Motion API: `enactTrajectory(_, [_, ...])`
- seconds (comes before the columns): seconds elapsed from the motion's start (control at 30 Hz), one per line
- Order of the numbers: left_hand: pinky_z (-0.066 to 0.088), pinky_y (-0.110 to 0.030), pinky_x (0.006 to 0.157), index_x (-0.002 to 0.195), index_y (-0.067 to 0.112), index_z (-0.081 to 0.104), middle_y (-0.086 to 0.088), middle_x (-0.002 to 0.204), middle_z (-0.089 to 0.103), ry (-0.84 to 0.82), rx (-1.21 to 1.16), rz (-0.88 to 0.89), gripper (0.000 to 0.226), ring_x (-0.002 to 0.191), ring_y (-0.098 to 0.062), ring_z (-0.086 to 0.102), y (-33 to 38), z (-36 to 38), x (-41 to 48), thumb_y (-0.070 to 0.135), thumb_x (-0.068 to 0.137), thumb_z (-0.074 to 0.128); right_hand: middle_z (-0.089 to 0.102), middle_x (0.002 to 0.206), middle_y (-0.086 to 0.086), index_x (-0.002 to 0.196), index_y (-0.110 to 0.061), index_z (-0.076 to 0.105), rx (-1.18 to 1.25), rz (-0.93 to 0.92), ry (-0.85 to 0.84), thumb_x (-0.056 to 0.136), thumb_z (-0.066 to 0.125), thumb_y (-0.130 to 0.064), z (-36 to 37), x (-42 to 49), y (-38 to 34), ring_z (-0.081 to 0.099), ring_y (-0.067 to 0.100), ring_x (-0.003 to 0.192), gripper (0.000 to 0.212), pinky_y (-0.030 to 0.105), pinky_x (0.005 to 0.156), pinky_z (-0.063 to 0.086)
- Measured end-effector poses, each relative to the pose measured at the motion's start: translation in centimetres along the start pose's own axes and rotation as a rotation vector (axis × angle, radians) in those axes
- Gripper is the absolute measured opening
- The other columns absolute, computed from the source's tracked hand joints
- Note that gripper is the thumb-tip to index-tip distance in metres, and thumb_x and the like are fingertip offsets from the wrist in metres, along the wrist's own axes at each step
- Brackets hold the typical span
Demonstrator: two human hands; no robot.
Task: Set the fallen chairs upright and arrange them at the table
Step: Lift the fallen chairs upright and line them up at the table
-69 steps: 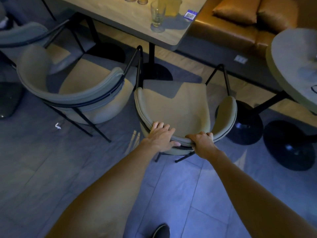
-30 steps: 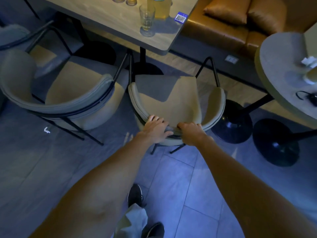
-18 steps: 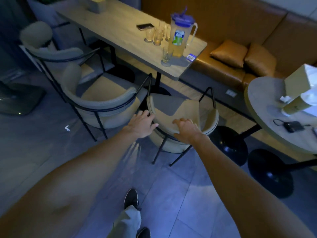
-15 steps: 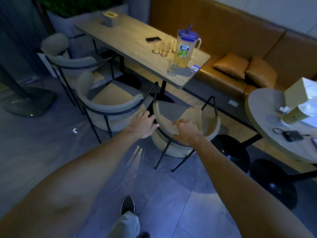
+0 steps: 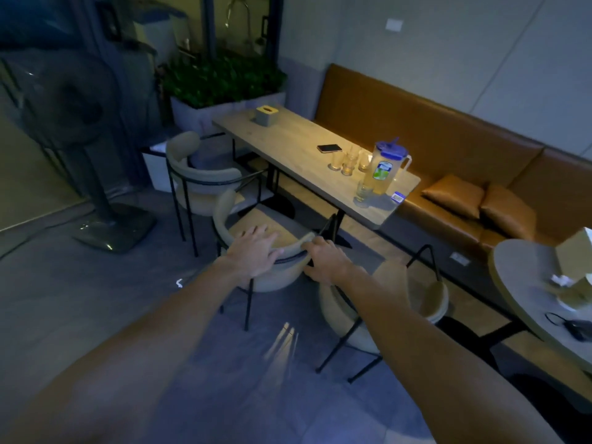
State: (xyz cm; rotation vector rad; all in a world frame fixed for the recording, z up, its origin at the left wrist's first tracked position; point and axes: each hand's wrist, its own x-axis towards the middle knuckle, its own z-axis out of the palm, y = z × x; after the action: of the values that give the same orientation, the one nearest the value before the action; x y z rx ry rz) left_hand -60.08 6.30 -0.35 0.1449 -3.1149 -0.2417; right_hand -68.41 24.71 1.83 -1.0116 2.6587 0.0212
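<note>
The middle chair's (image 5: 272,277) backrest rim is being gripped by both hands (image 5: 256,251) (image 5: 326,262), open floor (image 5: 96,315) lying behind.

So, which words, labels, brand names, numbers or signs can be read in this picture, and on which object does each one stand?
No text can be read here.
Pitcher: a green and white label, print too blurred to read.
Small blue and white card on the long table: it looks like a printed code, too small to read.
Phone: nothing legible.
Wall plate: blank.
</note>
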Motion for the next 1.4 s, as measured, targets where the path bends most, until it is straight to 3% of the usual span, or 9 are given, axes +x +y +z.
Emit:
enactTrajectory(0.37, [0.036, -0.049, 0.102, 0.144, 0.020, 0.039, -0.013, 0.144, 0.037, 0.040, 0.073, 0.019, 0.052, 0.129, -0.036, 0.037, -21.9, -4.6, -3.1, 0.051, 0.102, 0.032, 0.037, 0.148, 0.011, 0.147, -0.021, 0.038, 0.044, -0.049, 0.041, 0.098, 0.054, -0.029, -2.3, 12.3, -19.4, 0.037, 0.034, 0.135, 0.053, 0.044, 0.107, 0.039])
enactTrajectory(0.6, [0.036, -0.045, 0.102, 0.146, 0.019, 0.038, -0.014, 0.143, 0.038, 0.089, 0.169, 0.020, 0.052, 0.130, -0.034, 0.035, -33.0, -5.3, -0.5, 0.047, 0.102, 0.034, 0.041, 0.145, 0.009, 0.146, -0.017, 0.042, 0.097, -0.123, 0.024, 0.095, 0.055, -0.026, -3.8, 22.1, -27.3, 0.044, 0.030, 0.130, 0.053, 0.037, 0.106, 0.040])
enactTrajectory(0.87, [0.038, -0.046, 0.101, 0.137, 0.015, 0.048, -0.016, 0.140, 0.042, 0.041, 0.208, 0.031, 0.048, 0.131, -0.036, 0.036, -45.3, -3.8, 9.4, 0.045, 0.100, 0.041, 0.045, 0.145, 0.006, 0.147, -0.019, 0.042, 0.167, -0.142, -0.044, 0.094, 0.056, -0.030, -4.9, 39.6, -30.2, 0.045, 0.028, 0.131, 0.056, 0.038, 0.104, 0.043])
enactTrajectory(0.97, [0.040, -0.047, 0.100, 0.136, 0.015, 0.051, -0.016, 0.141, 0.044, 0.006, 0.230, 0.037, 0.046, 0.133, -0.037, 0.036, -50.5, -4.0, 14.3, 0.043, 0.099, 0.045, 0.050, 0.137, 0.012, 0.139, -0.013, 0.049, 0.185, -0.103, -0.117, 0.094, 0.053, -0.026, -6.6, 47.4, -30.3, 0.049, 0.033, 0.126, 0.047, 0.039, 0.100, 0.044])
enactTrajectory(1.13, [0.035, -0.048, 0.105, 0.142, 0.017, 0.046, -0.017, 0.149, 0.036, -0.061, 0.232, 0.021, 0.048, 0.139, -0.037, 0.028, -57.7, -4.4, 22.7, 0.042, 0.101, 0.041, 0.046, 0.147, 0.015, 0.147, -0.011, 0.042, 0.175, -0.121, -0.092, 0.099, 0.054, -0.027, -9.9, 57.6, -30.9, 0.044, 0.033, 0.132, 0.052, 0.040, 0.108, 0.037])
enactTrajectory(1.3, [0.035, -0.046, 0.104, 0.143, 0.019, 0.043, -0.015, 0.147, 0.036, -0.089, 0.231, 0.090, 0.049, 0.138, -0.034, 0.028, -63.6, -3.8, 31.4, 0.042, 0.100, 0.043, 0.050, 0.143, 0.013, 0.143, -0.015, 0.046, 0.142, -0.069, -0.115, 0.094, 0.054, -0.029, -10.2, 66.2, -31.0, 0.049, 0.032, 0.125, 0.051, 0.042, 0.102, 0.044])
enactTrajectory(1.4, [0.034, -0.045, 0.105, 0.142, 0.017, 0.042, -0.014, 0.147, 0.035, -0.122, 0.223, 0.150, 0.049, 0.139, -0.034, 0.026, -66.5, -2.5, 36.5, 0.039, 0.099, 0.045, 0.053, 0.137, 0.015, 0.137, -0.007, 0.051, 0.161, 0.005, -0.134, 0.097, 0.055, -0.029, -8.7, 70.7, -31.1, 0.051, 0.032, 0.122, 0.046, 0.035, 0.095, 0.043])
